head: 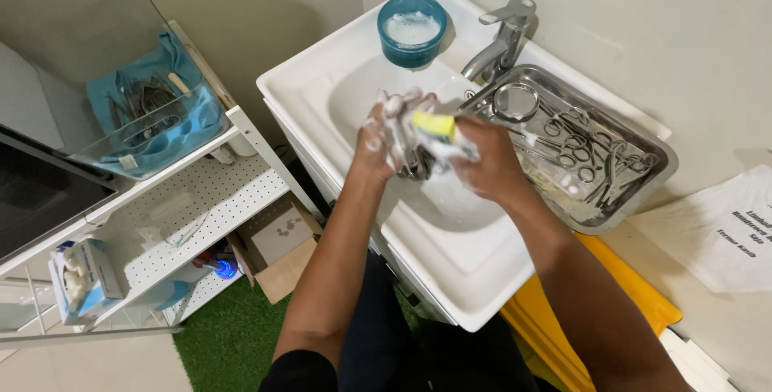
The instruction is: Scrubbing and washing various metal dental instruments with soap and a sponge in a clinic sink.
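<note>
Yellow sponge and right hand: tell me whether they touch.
Touching. The head view shows the right hand closed around the yellow sponge, soapy fingers pressing it against the metal instrument held by the left hand.

Over a white sink (482, 267), the soapy left hand (384, 139) grips metal instruments (414, 163) while the right hand (486, 163) presses a yellow sponge (434, 125) on them. A steel tray (643, 179) of scissors sits beside the tap (503, 38).

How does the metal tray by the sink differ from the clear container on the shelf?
The metal tray is shiny steel and rests tilted on the sink rim by the tap; the clear container is see-through plastic on the white shelf. The container is lined with blue cloth; the tray is bare. Both hold metal instruments.
</note>
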